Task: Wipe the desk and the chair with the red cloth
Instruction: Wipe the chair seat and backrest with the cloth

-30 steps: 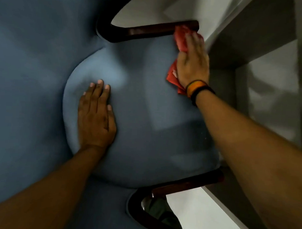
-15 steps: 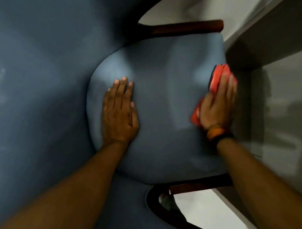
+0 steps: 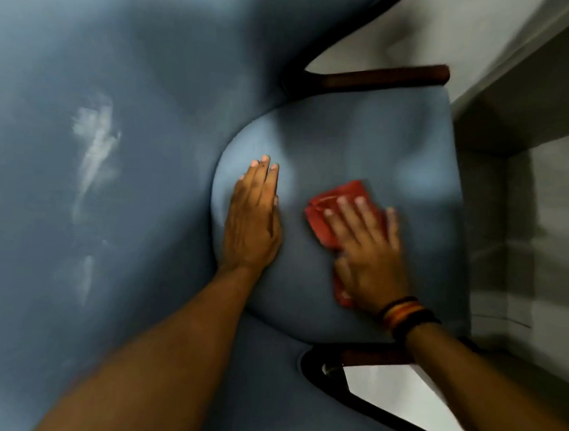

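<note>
Where wooden armrests [image 3: 384, 77] flank the chair [image 3: 359, 147]; desk [image 3: 519, 104] just beside.

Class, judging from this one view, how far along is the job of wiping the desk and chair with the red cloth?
Done: nothing can be confirmed; pale smears still show on the chair back. In hand: the right hand presses the red cloth flat on the blue seat, blurred mid-wipe, while the left hand rests flat beside it. Left: the wooden armrests; the desk's state cannot be judged.

Left hand [image 3: 252, 220] lies flat, palm down, fingers together and extended, forearm reaching in from lower left. Right hand [image 3: 366, 247], palm down with fingers spread, appears motion-blurred; banded wrist, forearm entering from lower right.
</note>
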Motion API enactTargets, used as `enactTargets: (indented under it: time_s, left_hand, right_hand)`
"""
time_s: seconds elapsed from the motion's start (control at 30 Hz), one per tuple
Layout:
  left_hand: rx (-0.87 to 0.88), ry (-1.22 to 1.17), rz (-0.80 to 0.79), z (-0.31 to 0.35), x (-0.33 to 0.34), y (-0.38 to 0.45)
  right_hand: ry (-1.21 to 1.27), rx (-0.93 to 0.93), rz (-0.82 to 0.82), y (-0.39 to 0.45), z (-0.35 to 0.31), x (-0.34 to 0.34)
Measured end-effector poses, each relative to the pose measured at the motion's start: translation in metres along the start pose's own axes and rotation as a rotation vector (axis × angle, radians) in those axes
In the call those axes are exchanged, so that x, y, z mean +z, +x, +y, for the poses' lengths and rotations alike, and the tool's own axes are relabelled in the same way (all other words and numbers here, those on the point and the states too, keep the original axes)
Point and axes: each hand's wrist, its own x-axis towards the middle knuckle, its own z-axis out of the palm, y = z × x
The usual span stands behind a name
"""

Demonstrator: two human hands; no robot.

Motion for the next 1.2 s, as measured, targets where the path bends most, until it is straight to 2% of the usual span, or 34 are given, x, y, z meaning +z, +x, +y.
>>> enactTargets:
  time_s: [0.13, 0.23, 0.33, 0.4, 0.47, 0.57, 0.67, 0.8, 0.93, 1.0, 1.1, 1.2]
  left_hand:
    - [-0.003, -0.028, 0.028, -0.004, 0.010, -0.005]
    - [-0.051, -0.186, 0.091, 0.000, 0.004, -0.001]
    - [-0.109, -0.296, 0.213, 0.016, -0.015, 0.006]
    - [-0.045, -0.270, 0.211, 0.036, -0.021, 0.022]
    - [0.070, -0.199, 0.126, 0.053, -0.004, 0.049]
    - [0.125, -0.012, 0.015, 0.063, 0.033, 0.082]
    - [0.113, 0.089, 0.060, 0.049, 0.047, 0.082]
    - [-0.070, 0.102, 0.148, 0.018, 0.021, 0.057]
    - [-0.222, 0.212, 0.011, 0.003, -0.009, -0.012]
    - [-0.339, 0.205, -0.056, 0.015, -0.018, -0.047]
    - [-0.479, 0.208, -0.212, 0.038, -0.031, -0.076]
    - [-0.594, 0.150, -0.358, 0.055, -0.051, -0.082]
  right_hand:
    - [0.087, 0.365, 0.120, 0.069, 0.021, -0.010]
    - [0.145, 0.325, 0.128, 0.124, -0.025, -0.011]
    - [0.434, 0.180, 0.160, 0.125, -0.052, -0.012]
    - [0.619, 0.255, 0.274, 0.106, -0.027, -0.016]
    - [0.582, 0.403, 0.333, 0.086, 0.015, -0.014]
    - [0.304, 0.362, 0.250, 0.066, 0.046, 0.001]
    - [0.231, 0.333, 0.257, 0.069, 0.042, 0.008]
    - [0.205, 0.307, 0.216, 0.066, 0.045, 0.000]
    - [0.247, 0.344, 0.159, 0.065, 0.029, -0.010]
    - [0.303, 0.217, 0.102, 0.050, 0.005, -0.013]
    - [0.358, -0.052, -0.070, 0.010, -0.048, -0.016]
    - [0.324, -0.103, -0.243, -0.015, -0.086, -0.022]
